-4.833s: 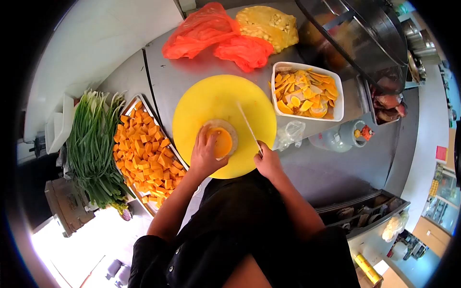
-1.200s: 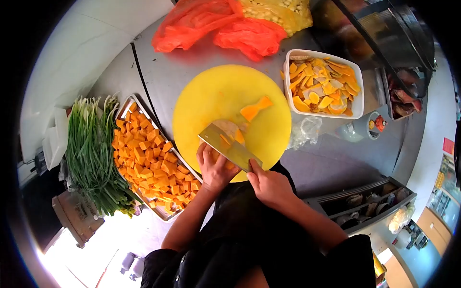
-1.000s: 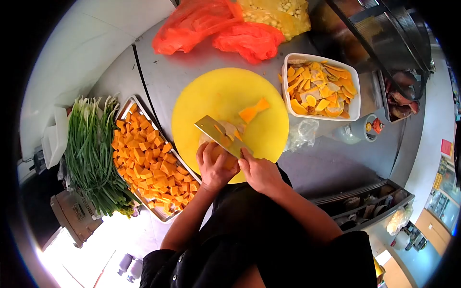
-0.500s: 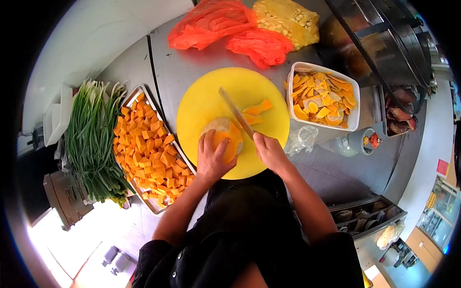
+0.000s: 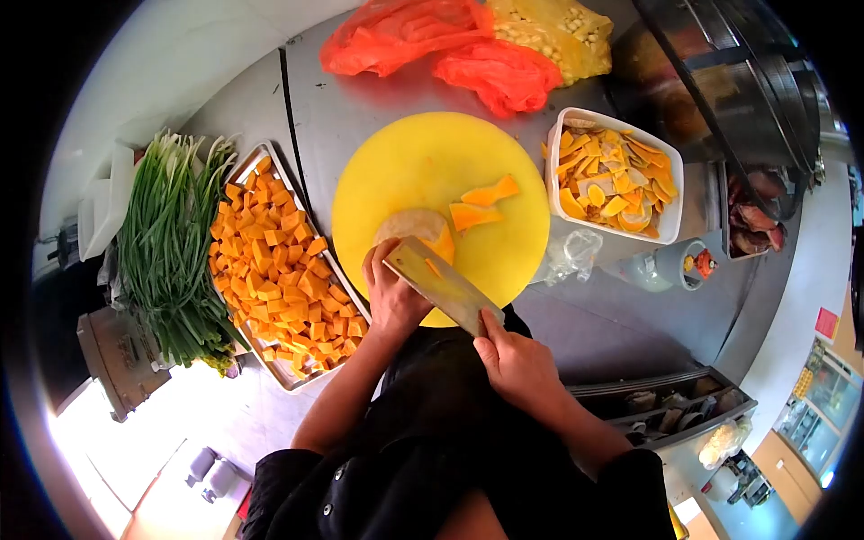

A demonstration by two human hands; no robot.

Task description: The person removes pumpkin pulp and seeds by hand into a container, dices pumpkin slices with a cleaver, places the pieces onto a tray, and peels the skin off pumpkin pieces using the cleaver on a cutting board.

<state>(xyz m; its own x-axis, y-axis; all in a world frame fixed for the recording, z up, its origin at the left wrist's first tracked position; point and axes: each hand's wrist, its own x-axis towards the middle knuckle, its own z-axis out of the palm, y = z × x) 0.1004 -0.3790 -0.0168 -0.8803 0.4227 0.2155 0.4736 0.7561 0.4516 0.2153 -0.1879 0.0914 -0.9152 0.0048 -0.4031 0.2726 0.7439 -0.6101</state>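
Note:
A partly peeled pumpkin piece [image 5: 409, 227], pale skin on top and orange flesh at its side, sits on the round yellow cutting board [image 5: 378, 171]. My left hand [image 5: 396, 299] grips its near side, with some fingers hidden behind the blade. The handle of a cleaver [image 5: 445, 283] is in my right hand [image 5: 522, 364]. Its broad blade lies flat-on to the camera, slanting across the near part of the pumpkin, and a small orange scrap clings to it. Two orange peel strips [image 5: 475, 214] rest on the board, right of the pumpkin.
On the left are a metal tray [image 5: 284, 184] of orange pumpkin cubes and a bundle of green onions [image 5: 166, 252]. A white tub [image 5: 673, 211] of peelings stands right, near a crumpled clear bag [image 5: 573, 255]. Red bags [image 5: 405, 36] and a yellow bag [image 5: 558, 36] lie behind.
The cleaver has swung from the pumpkin's right side to over its near part, its blade turned flat. My right hand has moved down toward my body. The left stays at the pumpkin.

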